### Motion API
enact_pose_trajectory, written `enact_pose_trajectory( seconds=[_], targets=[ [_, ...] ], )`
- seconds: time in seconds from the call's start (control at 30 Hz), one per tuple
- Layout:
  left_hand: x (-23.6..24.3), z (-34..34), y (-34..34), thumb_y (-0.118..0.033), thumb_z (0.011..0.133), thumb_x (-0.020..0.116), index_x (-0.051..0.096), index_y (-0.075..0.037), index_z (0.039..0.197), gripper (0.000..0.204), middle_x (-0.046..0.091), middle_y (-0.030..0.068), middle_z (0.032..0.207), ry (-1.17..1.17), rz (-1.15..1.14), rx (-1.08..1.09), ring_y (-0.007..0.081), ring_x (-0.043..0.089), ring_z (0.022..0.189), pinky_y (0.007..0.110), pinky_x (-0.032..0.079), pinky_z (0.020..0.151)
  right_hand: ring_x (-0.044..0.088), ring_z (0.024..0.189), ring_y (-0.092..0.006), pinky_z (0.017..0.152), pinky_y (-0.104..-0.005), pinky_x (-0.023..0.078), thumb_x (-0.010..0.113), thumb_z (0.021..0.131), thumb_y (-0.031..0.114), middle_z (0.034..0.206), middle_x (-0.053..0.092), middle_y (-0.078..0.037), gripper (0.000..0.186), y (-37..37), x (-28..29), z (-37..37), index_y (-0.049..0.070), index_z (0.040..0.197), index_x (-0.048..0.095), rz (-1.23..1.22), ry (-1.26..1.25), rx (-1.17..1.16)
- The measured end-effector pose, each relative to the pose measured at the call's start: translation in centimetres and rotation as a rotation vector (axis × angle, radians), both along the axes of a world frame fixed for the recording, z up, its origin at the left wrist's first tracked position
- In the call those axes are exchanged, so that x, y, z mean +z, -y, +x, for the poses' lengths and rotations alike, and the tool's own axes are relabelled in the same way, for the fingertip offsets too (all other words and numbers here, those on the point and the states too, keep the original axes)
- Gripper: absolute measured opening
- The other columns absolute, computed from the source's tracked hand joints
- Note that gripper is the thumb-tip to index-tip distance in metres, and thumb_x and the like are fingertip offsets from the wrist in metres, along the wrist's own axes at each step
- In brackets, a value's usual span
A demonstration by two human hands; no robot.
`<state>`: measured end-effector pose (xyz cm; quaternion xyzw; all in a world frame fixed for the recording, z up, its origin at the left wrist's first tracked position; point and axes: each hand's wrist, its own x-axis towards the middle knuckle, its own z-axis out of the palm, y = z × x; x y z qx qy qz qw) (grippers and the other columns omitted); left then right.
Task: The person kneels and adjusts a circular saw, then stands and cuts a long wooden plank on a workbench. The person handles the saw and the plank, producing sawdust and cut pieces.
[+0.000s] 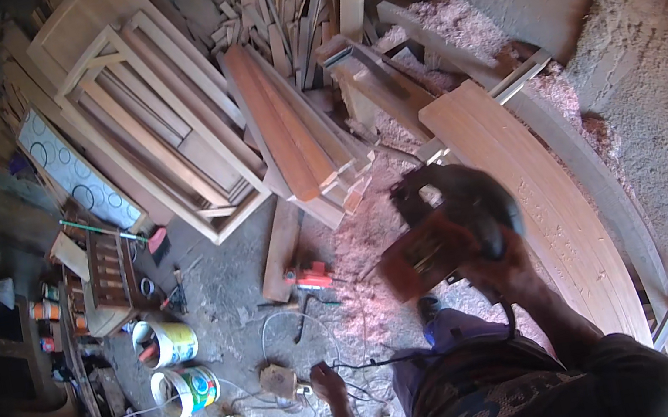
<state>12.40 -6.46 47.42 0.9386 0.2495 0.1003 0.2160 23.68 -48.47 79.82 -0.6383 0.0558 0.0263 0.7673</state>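
My right hand (504,261) grips a dark circular saw with an orange base (414,261), held up beside a long pale timber board (569,240) on the right. The saw's black cord (390,361) hangs past my waist toward my left hand (325,380), which is down at the lower middle with fingers closed around the cord. Below the saw, pink shavings (356,236) cover part of the floor. A red power tool (314,276) lies near a short plank (278,253).
Wooden frames (103,97) and stacked boards (264,105) fill the upper left. Two buckets (199,377) stand at the lower left among loose cables and a plug board (279,381). A pink broom (158,242) lies near a bench (112,281). Timber pieces (380,86) rest among shavings behind the board.
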Motion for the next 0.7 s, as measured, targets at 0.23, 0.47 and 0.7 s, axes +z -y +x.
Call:
enact_pose_trajectory(
  seconds=[0.23,0.47,0.7],
  targets=[
    [11.0,11.5,3.3,-0.010,0.094,0.064,0.067,-0.003,0.097,0.008,0.067,0.0162,0.088,0.306,-0.255,-0.149,0.0319,0.065,0.077,0.042,0.051,0.067,0.057,0.069,-0.0053,0.058,-0.0245,0.047,0.062,0.084,-0.002,0.083,0.064,0.000,0.040,5.1,2.0,0.6,0.000,0.124,0.062,-0.231,-0.042,-0.231],
    [17.2,26.7,6.3,-0.002,0.092,0.058,0.068,-0.002,0.101,0.013,0.069,0.0135,0.095,0.437,-0.317,-0.422,0.0301,0.068,0.083,0.040,0.055,0.073,0.060,0.058,-0.0123,0.051,-0.0279,0.047,0.063,0.077,0.005,0.073,0.064,-0.004,0.036,5.3,2.2,5.2,-0.001,0.112,0.065,-0.247,-0.089,-0.468],
    [22.4,46.1,4.6,-0.005,0.090,0.069,0.069,-0.003,0.100,0.010,0.071,0.0157,0.094,0.636,-0.018,-0.633,0.0352,0.069,0.086,0.043,0.057,0.076,0.055,0.053,-0.0081,0.047,-0.0247,0.042,0.060,0.082,0.008,0.066,0.060,0.000,0.017,3.2,-2.0,12.6,0.001,0.097,0.064,-0.395,-0.120,-0.550]
  ],
)
